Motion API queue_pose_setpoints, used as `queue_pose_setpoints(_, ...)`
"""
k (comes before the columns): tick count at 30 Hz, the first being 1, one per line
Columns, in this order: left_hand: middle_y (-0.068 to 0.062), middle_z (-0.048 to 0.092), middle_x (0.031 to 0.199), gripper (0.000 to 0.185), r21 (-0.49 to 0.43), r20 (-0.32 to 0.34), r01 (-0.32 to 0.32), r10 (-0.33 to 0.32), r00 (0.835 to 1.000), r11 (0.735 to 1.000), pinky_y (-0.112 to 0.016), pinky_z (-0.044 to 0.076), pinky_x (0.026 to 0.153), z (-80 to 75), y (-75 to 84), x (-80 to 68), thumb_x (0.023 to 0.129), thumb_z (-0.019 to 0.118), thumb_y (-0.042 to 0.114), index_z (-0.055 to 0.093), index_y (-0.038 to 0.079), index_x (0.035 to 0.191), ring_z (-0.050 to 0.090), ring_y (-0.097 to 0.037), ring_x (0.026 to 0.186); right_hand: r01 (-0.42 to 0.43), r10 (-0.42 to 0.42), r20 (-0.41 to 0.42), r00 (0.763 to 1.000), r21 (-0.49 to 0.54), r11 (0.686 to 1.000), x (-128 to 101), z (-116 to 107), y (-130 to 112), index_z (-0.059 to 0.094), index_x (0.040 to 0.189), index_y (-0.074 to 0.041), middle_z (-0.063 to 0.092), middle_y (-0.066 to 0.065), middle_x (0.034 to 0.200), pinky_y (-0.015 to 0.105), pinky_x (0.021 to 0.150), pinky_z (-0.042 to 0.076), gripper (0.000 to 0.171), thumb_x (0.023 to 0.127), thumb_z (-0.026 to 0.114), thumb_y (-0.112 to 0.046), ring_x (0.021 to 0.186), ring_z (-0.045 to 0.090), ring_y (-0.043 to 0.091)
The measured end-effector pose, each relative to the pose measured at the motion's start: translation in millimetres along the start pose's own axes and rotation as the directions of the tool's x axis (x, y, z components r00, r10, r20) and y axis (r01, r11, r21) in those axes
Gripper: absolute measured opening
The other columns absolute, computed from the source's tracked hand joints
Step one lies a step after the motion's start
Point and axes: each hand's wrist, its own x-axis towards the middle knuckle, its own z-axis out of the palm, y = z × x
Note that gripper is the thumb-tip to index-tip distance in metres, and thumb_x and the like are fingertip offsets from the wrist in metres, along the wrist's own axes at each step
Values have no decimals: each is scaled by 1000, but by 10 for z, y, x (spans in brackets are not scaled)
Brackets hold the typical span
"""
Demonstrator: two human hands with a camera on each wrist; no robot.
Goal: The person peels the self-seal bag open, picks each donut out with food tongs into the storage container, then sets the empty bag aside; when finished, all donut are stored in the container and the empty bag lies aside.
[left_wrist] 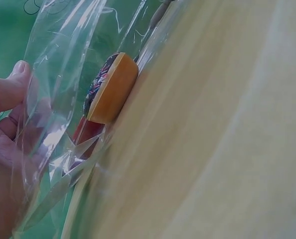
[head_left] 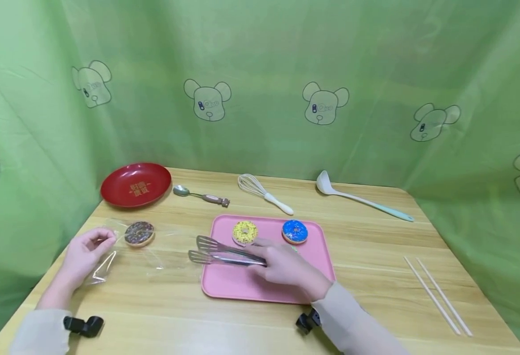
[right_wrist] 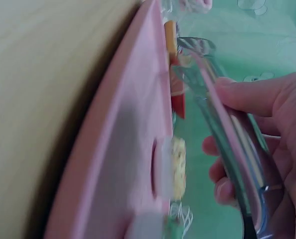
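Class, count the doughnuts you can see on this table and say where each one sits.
3: a yellow doughnut and a blue doughnut on the pink tray, and a chocolate doughnut inside the clear bag. None seems hidden.

Shiny metal tongs (head_left: 224, 251), clear crinkly plastic bag (head_left: 122, 249), matt wooden table (head_left: 375, 246).

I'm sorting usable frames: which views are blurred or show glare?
Head view: sharp, evenly lit. Left wrist: glare streaks on the clear bag, table blurred. Right wrist: pink tray and tongs soft, out of focus.
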Motion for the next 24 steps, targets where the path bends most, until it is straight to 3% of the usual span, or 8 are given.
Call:
queue_pose_setpoints(4,9,62,89,17,7,3,14,-14,1000,1000,-6,43,75,-14,11,0,86,62,-1,57,-13,97,55,4,84,31,-31,29,999,-21,999,185,48,-144,56,129,-18,58,0,109,28,72,50,44,87,64,-33,81,55,12)
queue_pose_setpoints(11,13,61,89,15,15,-9,3,-3,1000,1000,-6,43,76,-21,-8,-5,85,62,-4,58,-13,97,55,4,85,29,-27,70,997,-19,999,506,145,-367,54,130,-19,47,-5,84,21,51,42,47,88,61,-40,63,46,8)
queue_pose_setpoints(17,14,60,88,14,12,-32,-20,20,999,1000,-6,43,75,-27,-20,-5,85,62,-6,57,-14,95,55,3,83,8,-6,77,997,-37,999,735,249,-481,50,134,-14,47,-5,89,20,55,41,54,89,60,-40,65,46,8)
queue_pose_setpoints(24,13,61,88,14,18,-24,-40,41,999,999,-6,44,74,-6,-9,18,84,62,-8,58,-14,96,56,3,83,-10,14,64,998,-58,998,874,300,-513,49,134,-15,50,-1,97,20,55,42,53,88,61,-39,65,48,7)
